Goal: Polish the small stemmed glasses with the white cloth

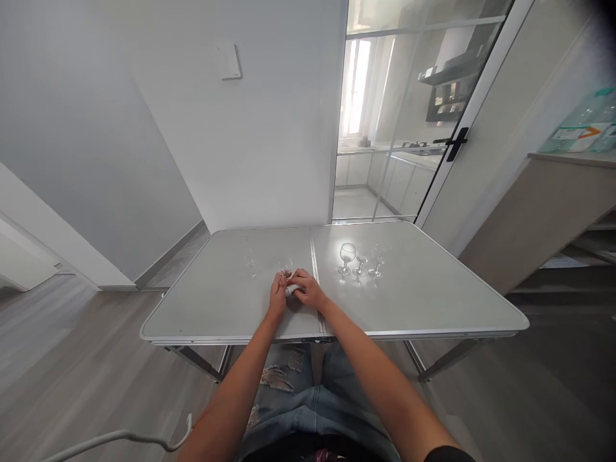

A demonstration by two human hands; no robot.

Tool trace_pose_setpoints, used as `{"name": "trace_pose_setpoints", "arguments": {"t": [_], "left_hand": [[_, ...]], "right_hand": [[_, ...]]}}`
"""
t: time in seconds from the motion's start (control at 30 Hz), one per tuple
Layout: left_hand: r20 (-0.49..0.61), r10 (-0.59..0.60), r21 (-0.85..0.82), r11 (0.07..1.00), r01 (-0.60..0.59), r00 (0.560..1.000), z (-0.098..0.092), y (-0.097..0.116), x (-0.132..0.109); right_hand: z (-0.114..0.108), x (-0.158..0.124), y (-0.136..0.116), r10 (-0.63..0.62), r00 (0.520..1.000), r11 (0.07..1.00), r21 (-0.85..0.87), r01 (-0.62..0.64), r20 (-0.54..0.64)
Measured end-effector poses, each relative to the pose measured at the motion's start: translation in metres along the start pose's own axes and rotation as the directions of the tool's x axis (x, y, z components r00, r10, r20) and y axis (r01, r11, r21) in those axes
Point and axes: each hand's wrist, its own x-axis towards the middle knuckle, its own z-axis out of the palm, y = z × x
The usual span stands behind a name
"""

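Note:
My left hand (278, 294) is closed around the lower part of a clear stemmed glass (285, 264), whose bowl points away from me above the fingers. My right hand (310, 294) meets it just left of the table's centre seam, its fingers curled on a small white cloth (290, 290). Most of that cloth and the glass's stem are hidden by the fingers. On the right half of the table stand three more stemmed glasses: a round-bowled glass (347, 253), a smaller glass (360, 265) and a faint, taller glass (376, 266).
Another transparent glass (249, 262) stands on the left half of the grey folding table (433, 289). Behind the table are a white wall (269, 141) and a glazed door (385, 115). A white cable (129, 435) hangs at lower left. Water bottles (587, 125) sit on a cabinet at right.

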Motion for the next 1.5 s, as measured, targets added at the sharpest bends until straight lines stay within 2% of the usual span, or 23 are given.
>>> {"name": "trace_pose_setpoints", "arguments": {"t": [0.07,0.13,0.3,0.4,0.53,0.6,0.77,0.83,0.97,1.07,1.17,1.27,1.37,1.5], "left_hand": [[0.012,0.008,0.022,1.000,-0.008,1.000,0.000,0.001,0.001],[0.028,-0.010,0.025,1.000,0.009,1.000,0.000,0.001,0.001],[0.002,-0.037,0.002,0.999,0.037,0.999,-0.001,0.001,0.001],[-0.019,-0.048,-0.013,0.999,0.048,0.999,-0.002,-0.002,0.001],[0.028,-0.112,-0.126,0.985,0.115,0.993,0.000,-0.007,0.002],[0.058,-0.123,-0.188,0.973,0.132,0.991,0.001,-0.007,0.001],[0.104,-0.127,-0.199,0.969,0.146,0.986,0.002,-0.004,-0.001],[0.085,-0.122,-0.185,0.973,0.136,0.989,0.001,-0.003,-0.001],[0.030,-0.122,-0.175,0.976,0.126,0.992,0.000,0.000,-0.002],[0.029,-0.161,-0.176,0.971,0.163,0.987,0.001,0.005,-0.004],[0.035,-0.129,-0.173,0.976,0.133,0.991,0.002,0.010,-0.004],[-0.019,-0.058,-0.091,0.994,0.056,0.998,0.000,0.012,-0.001],[-0.077,-0.032,-0.005,0.999,0.031,0.996,-0.004,0.011,0.002],[-0.111,-0.059,-0.074,0.996,0.051,0.992,-0.004,0.008,0.003]], "right_hand": [[0.001,0.000,0.000,-0.015,0.997,1.000,0.006,0.015,0.070],[0.002,0.000,0.001,-0.012,0.996,1.000,0.006,0.011,0.088],[0.001,0.001,0.001,0.081,0.993,0.996,0.030,-0.078,-0.091],[-0.001,0.002,0.000,0.117,0.980,0.993,0.033,-0.113,-0.158],[-0.003,0.002,-0.001,0.147,0.958,0.989,0.025,-0.145,-0.248],[-0.003,0.002,-0.001,0.137,0.962,0.991,0.027,-0.135,-0.236],[0.000,0.000,-0.002,0.025,0.997,0.998,0.067,-0.020,-0.068],[0.000,0.001,-0.003,0.002,0.999,0.996,0.092,0.002,-0.048],[-0.001,0.002,-0.005,0.058,0.994,0.995,0.091,-0.050,-0.089],[-0.001,0.002,-0.005,0.071,0.995,0.994,0.091,-0.065,-0.065],[-0.001,0.002,-0.005,0.085,0.994,0.994,0.069,-0.080,-0.065],[-0.003,0.003,-0.003,0.145,0.985,0.989,0.051,-0.140,-0.097],[-0.004,0.004,-0.001,0.201,0.971,0.977,0.101,-0.189,-0.127],[-0.005,0.006,0.003,0.258,0.937,0.958,0.192,-0.215,-0.236]]}}
